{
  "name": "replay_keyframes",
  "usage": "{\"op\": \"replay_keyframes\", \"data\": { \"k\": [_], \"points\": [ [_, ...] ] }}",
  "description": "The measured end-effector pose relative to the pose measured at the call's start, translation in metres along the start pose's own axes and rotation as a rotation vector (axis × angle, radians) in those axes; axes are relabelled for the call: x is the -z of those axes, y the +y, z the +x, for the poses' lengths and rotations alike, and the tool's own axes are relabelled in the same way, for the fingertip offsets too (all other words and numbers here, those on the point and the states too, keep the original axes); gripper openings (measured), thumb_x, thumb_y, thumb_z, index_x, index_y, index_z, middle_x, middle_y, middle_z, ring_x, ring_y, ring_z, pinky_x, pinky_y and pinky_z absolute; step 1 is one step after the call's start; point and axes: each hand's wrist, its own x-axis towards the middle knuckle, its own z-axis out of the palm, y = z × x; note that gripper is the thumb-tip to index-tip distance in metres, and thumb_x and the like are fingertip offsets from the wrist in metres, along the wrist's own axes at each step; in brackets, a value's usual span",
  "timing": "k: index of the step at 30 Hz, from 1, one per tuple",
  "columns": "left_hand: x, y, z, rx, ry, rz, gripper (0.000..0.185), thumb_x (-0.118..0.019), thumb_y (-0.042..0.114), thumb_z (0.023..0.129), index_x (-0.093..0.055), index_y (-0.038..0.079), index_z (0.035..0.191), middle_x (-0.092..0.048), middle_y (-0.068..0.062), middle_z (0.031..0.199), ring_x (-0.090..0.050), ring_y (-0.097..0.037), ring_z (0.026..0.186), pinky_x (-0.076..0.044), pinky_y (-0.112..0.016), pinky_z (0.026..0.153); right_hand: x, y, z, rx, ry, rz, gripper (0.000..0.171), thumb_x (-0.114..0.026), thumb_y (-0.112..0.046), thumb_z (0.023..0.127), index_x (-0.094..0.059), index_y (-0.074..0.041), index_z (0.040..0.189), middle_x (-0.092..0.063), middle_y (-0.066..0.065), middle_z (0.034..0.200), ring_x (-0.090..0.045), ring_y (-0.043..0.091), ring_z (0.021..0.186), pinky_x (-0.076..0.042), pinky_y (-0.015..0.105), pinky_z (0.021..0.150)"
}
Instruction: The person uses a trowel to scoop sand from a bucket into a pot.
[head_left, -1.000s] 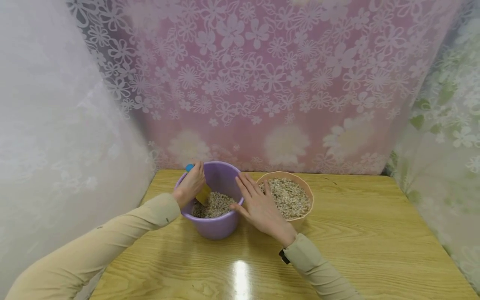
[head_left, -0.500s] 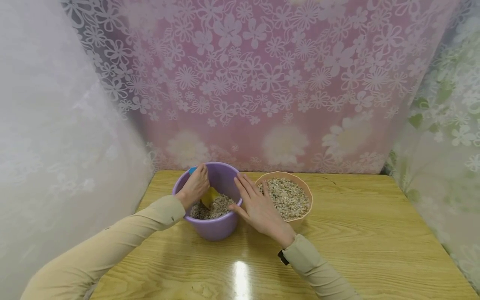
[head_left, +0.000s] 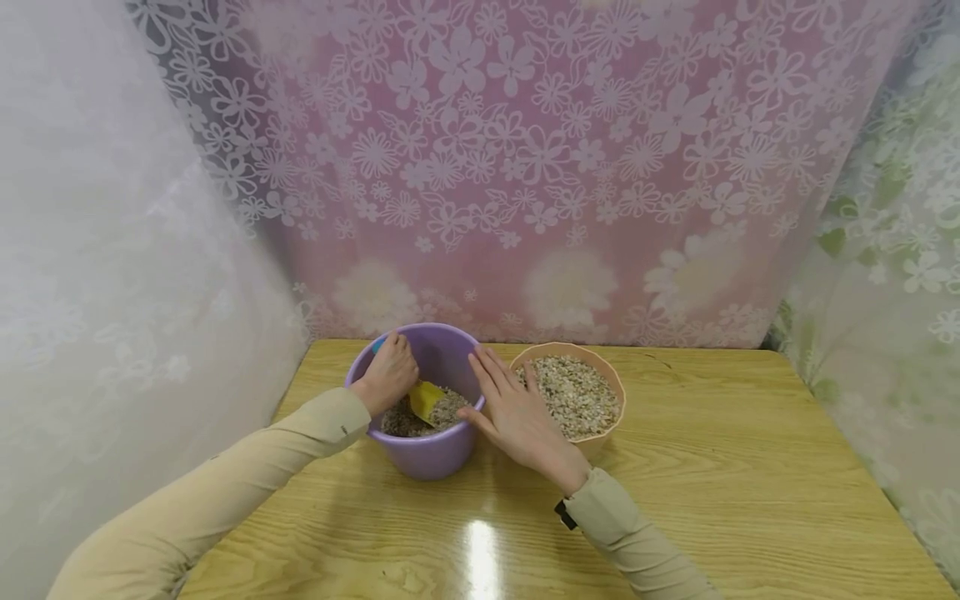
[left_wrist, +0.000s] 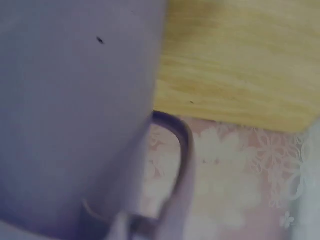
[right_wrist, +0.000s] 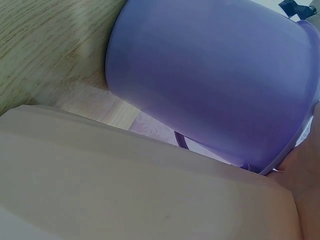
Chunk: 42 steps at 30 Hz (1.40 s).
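In the head view my left hand (head_left: 387, 372) grips a small shovel by its blue handle, inside the purple bucket (head_left: 426, 457). The yellow blade of the shovel (head_left: 424, 402) is tilted down, its tip in the coarse pale grains (head_left: 452, 408) at the bottom. My right hand (head_left: 519, 414) lies with straight fingers against the bucket's right rim, thumb and fingertips at the edge. Purple wall fills much of the left wrist view, with a looped bucket handle (left_wrist: 186, 165) beside it. The right wrist view has the bucket (right_wrist: 210, 75) from outside.
A peach pot (head_left: 617, 385) heaped with similar mixed grains (head_left: 577, 400) stands right of the bucket, partly behind my right hand; its wall (right_wrist: 110, 175) fills the lower right wrist view. Both stand near the back edge of the wooden table (head_left: 712, 483), before a pink flowered curtain (head_left: 540, 167).
My left hand has shifted right and slightly down with the shovel over the last second. The yellow blade has turned and shows more of its face. My right hand stays at the rim.
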Motion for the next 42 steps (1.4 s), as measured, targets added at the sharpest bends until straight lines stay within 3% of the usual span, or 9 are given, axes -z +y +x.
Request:
{"op": "replay_keyframes", "data": {
  "k": [5, 12, 17, 20, 24, 29, 33, 39, 42],
  "points": [
    [0.001, 0.004, -0.002, 0.009, 0.023, -0.134, 0.049, -0.059, 0.047, 0.098, -0.065, 0.008, 0.07, -0.062, -0.005, 0.073, -0.05, -0.022, 0.072, -0.038, -0.033, 0.074, 0.0, -0.001, 0.0, 0.007, 0.004, -0.006, 0.081, -0.044, -0.058, 0.103, -0.016, -0.009, 0.162, -0.014, 0.008, 0.169, -0.007, 0.02, 0.156, -0.01, 0.065, 0.119],
    [0.005, -0.002, -0.012, 0.044, 0.001, -0.313, 0.048, -0.063, 0.047, 0.097, -0.071, 0.005, 0.075, -0.068, -0.011, 0.08, -0.06, -0.028, 0.081, -0.045, -0.039, 0.08, -0.001, -0.003, 0.001, 0.013, 0.013, 0.007, 0.08, -0.046, -0.057, 0.103, -0.019, -0.009, 0.162, -0.013, 0.007, 0.169, -0.009, 0.02, 0.156, -0.01, 0.065, 0.119],
    [0.013, -0.008, -0.019, 0.081, 0.011, -0.338, 0.052, -0.06, 0.05, 0.098, -0.067, 0.008, 0.069, -0.067, -0.009, 0.076, -0.063, -0.027, 0.078, -0.05, -0.037, 0.076, -0.002, -0.003, 0.001, 0.006, 0.011, 0.004, 0.08, -0.047, -0.057, 0.103, -0.018, -0.01, 0.162, -0.014, 0.007, 0.169, -0.01, 0.02, 0.156, -0.012, 0.066, 0.119],
    [0.011, -0.01, -0.023, 0.118, 0.028, -0.359, 0.056, -0.059, 0.053, 0.098, -0.064, 0.008, 0.066, -0.067, -0.009, 0.075, -0.065, -0.027, 0.079, -0.053, -0.038, 0.081, -0.002, -0.003, 0.002, -0.001, 0.005, 0.014, 0.08, -0.047, -0.057, 0.103, -0.018, -0.011, 0.162, -0.014, 0.006, 0.169, -0.01, 0.02, 0.156, -0.013, 0.067, 0.118],
    [0.006, -0.013, -0.027, 0.195, 0.015, -0.442, 0.059, -0.056, 0.055, 0.099, -0.069, 0.003, 0.074, -0.071, -0.012, 0.085, -0.068, -0.031, 0.089, -0.052, -0.044, 0.091, -0.001, -0.003, 0.002, 0.001, -0.002, 0.011, 0.079, -0.042, -0.059, 0.104, -0.018, -0.011, 0.162, -0.014, 0.006, 0.169, -0.011, 0.021, 0.156, -0.012, 0.067, 0.118],
    [0.011, -0.018, -0.035, 0.258, 0.013, -0.468, 0.059, -0.054, 0.055, 0.1, -0.071, 0.0, 0.086, -0.071, -0.015, 0.093, -0.067, -0.034, 0.1, -0.048, -0.045, 0.089, 0.003, -0.003, 0.0, 0.011, 0.009, -0.005, 0.08, -0.038, -0.062, 0.103, -0.02, -0.009, 0.161, -0.016, 0.008, 0.169, -0.013, 0.023, 0.155, -0.011, 0.066, 0.118],
    [0.012, -0.022, -0.042, 0.279, 0.085, -0.453, 0.057, -0.057, 0.054, 0.1, -0.068, 0.002, 0.079, -0.071, -0.014, 0.092, -0.066, -0.032, 0.095, -0.047, -0.043, 0.084, 0.003, -0.002, 0.0, 0.014, 0.018, 0.01, 0.082, -0.033, -0.065, 0.103, -0.021, -0.008, 0.161, -0.017, 0.009, 0.168, -0.014, 0.024, 0.155, -0.01, 0.067, 0.118],
    [0.011, -0.029, -0.053, 0.318, 0.267, -0.451, 0.056, -0.067, 0.05, 0.095, -0.056, 0.008, 0.06, -0.073, -0.014, 0.089, -0.066, -0.03, 0.078, -0.046, -0.04, 0.07, 0.002, -0.001, 0.0, 0.003, 0.01, 0.015, 0.084, -0.03, -0.067, 0.102, -0.017, -0.01, 0.162, -0.014, 0.007, 0.169, -0.011, 0.021, 0.156, -0.008, 0.066, 0.119],
    [0.011, -0.034, -0.057, 0.34, 0.269, -0.47, 0.056, -0.068, 0.05, 0.094, -0.054, 0.008, 0.058, -0.07, -0.012, 0.08, -0.063, -0.029, 0.073, -0.044, -0.039, 0.065, 0.002, -0.001, 0.0, -0.001, 0.01, 0.013, 0.083, -0.032, -0.066, 0.103, -0.016, -0.011, 0.162, -0.013, 0.006, 0.169, -0.01, 0.021, 0.156, -0.007, 0.065, 0.119]
  ]
}}
